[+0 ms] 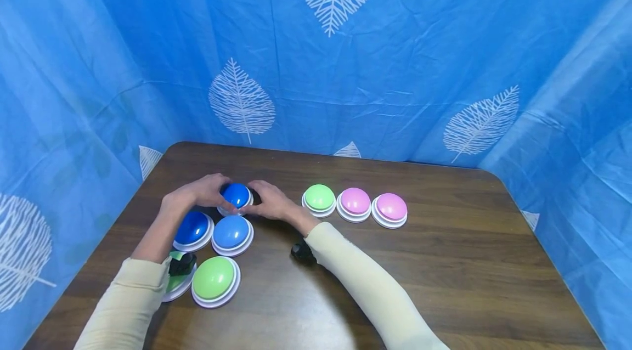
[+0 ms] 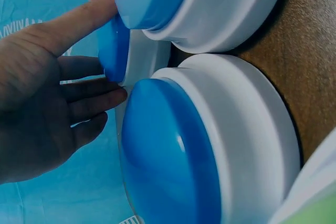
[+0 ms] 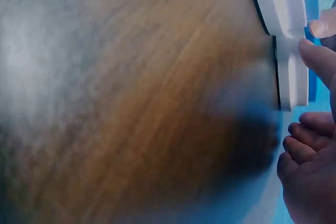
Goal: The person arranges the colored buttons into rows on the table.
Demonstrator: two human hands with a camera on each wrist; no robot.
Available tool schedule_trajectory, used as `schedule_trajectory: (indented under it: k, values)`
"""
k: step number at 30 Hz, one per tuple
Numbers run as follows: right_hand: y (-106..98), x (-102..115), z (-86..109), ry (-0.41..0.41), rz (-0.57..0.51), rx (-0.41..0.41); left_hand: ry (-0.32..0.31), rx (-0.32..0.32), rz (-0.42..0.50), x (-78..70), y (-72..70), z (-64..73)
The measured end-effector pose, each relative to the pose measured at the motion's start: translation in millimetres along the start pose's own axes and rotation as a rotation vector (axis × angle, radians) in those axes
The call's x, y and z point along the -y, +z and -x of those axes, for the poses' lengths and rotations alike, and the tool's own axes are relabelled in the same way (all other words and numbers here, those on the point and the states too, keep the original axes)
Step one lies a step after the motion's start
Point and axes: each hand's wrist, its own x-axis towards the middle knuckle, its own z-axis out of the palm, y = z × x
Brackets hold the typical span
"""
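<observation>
Both hands are at a dark blue push button (image 1: 236,195) with a white base, the farthest of the left-hand group. My left hand (image 1: 197,192) holds its left side, thumb in front and fingers around the edge. From the right, my right hand (image 1: 273,203) cups the same button, thumb near the other thumb. In the left wrist view the blue dome (image 2: 114,51) shows between left thumb and fingers. A lighter blue button (image 1: 231,232) sits just in front, and another dark blue button (image 1: 191,228) lies under the left wrist.
Two green buttons, one (image 1: 214,280) in full view and one (image 1: 175,273) partly behind the left sleeve, stand nearer on the wooden table (image 1: 444,262). Right of the hands, a green button (image 1: 319,198) and two pink buttons (image 1: 355,202) form a row. Blue leaf-print cloth (image 1: 395,65) surrounds the table.
</observation>
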Motion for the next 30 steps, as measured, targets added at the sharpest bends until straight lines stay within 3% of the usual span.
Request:
schedule_trajectory:
  k: [15, 30]
  values:
    - [7, 5, -3.2, 0.013, 0.008, -0.005, -0.023, 0.023, 0.027, 5.1, 2.3, 2.6]
    - [11, 7, -5.0, 0.044, -0.035, -0.026, 0.019, -0.006, 0.019, 11.7, 5.3, -0.4]
